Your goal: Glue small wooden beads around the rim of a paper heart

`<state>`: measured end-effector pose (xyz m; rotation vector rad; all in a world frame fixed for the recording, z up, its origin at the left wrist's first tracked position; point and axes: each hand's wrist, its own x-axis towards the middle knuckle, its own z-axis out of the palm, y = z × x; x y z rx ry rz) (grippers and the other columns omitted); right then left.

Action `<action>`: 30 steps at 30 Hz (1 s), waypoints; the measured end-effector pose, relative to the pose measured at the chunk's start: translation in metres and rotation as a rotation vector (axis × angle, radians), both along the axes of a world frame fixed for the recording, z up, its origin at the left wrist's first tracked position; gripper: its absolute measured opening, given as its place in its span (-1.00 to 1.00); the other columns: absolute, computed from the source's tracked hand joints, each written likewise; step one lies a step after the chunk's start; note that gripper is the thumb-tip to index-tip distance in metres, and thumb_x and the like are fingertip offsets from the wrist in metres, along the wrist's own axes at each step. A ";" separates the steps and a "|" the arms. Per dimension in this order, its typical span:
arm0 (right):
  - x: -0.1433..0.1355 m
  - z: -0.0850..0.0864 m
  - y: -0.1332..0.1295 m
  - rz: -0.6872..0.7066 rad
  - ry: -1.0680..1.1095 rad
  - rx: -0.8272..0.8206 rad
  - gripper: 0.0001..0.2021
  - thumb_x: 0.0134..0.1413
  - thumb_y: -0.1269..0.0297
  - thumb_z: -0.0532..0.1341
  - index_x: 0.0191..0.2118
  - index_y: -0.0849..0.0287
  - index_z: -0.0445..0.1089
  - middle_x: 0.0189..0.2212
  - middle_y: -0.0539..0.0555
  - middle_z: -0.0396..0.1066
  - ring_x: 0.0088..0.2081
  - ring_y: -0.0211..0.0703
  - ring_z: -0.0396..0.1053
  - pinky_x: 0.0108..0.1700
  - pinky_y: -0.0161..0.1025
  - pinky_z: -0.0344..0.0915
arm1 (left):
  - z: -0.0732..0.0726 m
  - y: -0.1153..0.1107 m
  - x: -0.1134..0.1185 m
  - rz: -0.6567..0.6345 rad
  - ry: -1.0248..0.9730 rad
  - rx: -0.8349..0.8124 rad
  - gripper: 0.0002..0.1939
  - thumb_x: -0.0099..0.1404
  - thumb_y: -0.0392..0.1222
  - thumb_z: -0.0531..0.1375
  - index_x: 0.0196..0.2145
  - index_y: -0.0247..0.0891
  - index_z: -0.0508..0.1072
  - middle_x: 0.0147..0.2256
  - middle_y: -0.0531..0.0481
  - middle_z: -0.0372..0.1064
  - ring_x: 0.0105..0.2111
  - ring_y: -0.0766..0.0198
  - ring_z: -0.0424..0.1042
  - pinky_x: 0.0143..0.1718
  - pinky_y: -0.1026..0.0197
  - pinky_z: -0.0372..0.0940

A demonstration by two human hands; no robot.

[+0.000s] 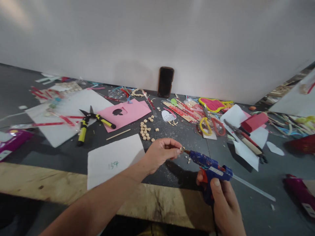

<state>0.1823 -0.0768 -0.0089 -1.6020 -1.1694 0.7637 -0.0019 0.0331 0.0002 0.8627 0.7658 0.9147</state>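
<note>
Your left hand (162,153): pinching a small beige piece (181,149).
Your right hand (221,193): gripping the blue glue gun (209,167), nozzle toward ten o'clock.

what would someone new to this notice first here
Probably the blue glue gun in the right hand, its nozzle close to a tiny pale piece pinched in the fingers of the left hand. Next, the dark phone propped upright against the pale wall, and the yellow-and-black pliers lying open at the left, partly over white paper.
</note>
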 end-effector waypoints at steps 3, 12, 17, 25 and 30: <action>-0.001 0.000 0.000 -0.007 -0.003 0.004 -0.68 0.13 -0.01 0.08 -0.27 0.13 0.40 -0.36 0.08 0.45 -0.32 -0.14 0.35 -0.23 -0.23 0.26 | 0.000 0.000 0.000 -0.004 0.004 0.007 -0.77 -0.04 -0.21 0.35 -0.41 -0.36 0.46 -0.58 0.10 0.32 -0.61 0.48 0.23 -0.53 0.37 0.13; -0.003 0.000 0.000 0.019 0.043 0.009 -0.70 0.14 0.00 0.07 -0.30 0.13 0.37 -0.40 0.06 0.41 -0.34 -0.15 0.32 -0.27 -0.26 0.22 | -0.001 0.000 0.001 -0.015 0.018 0.007 -0.77 -0.04 -0.20 0.34 -0.41 -0.36 0.46 -0.59 0.10 0.31 -0.61 0.48 0.22 -0.53 0.36 0.14; 0.000 0.000 0.001 0.069 -0.003 -0.012 -0.68 0.17 -0.01 0.03 -0.32 0.12 0.36 -0.41 0.05 0.39 -0.35 -0.16 0.30 -0.27 -0.26 0.20 | 0.002 0.000 0.001 -0.015 0.034 -0.003 -0.76 -0.06 -0.18 0.35 -0.42 -0.35 0.46 -0.59 0.09 0.31 -0.61 0.47 0.22 -0.53 0.36 0.14; 0.002 -0.007 0.000 0.084 0.012 0.013 -0.71 0.19 0.03 0.03 -0.31 0.12 0.33 -0.40 0.04 0.36 -0.34 -0.18 0.29 -0.24 -0.25 0.19 | 0.001 0.001 0.000 -0.017 0.029 0.002 -0.76 -0.05 -0.18 0.35 -0.41 -0.36 0.47 -0.59 0.09 0.32 -0.60 0.47 0.22 -0.53 0.36 0.14; 0.004 -0.009 0.001 0.062 0.028 -0.002 -0.70 0.16 0.01 0.06 -0.32 0.13 0.35 -0.40 0.06 0.38 -0.33 -0.16 0.30 -0.25 -0.24 0.21 | 0.001 0.001 -0.001 -0.016 0.023 0.011 -0.76 -0.04 -0.19 0.35 -0.41 -0.36 0.47 -0.59 0.09 0.32 -0.60 0.47 0.23 -0.53 0.36 0.14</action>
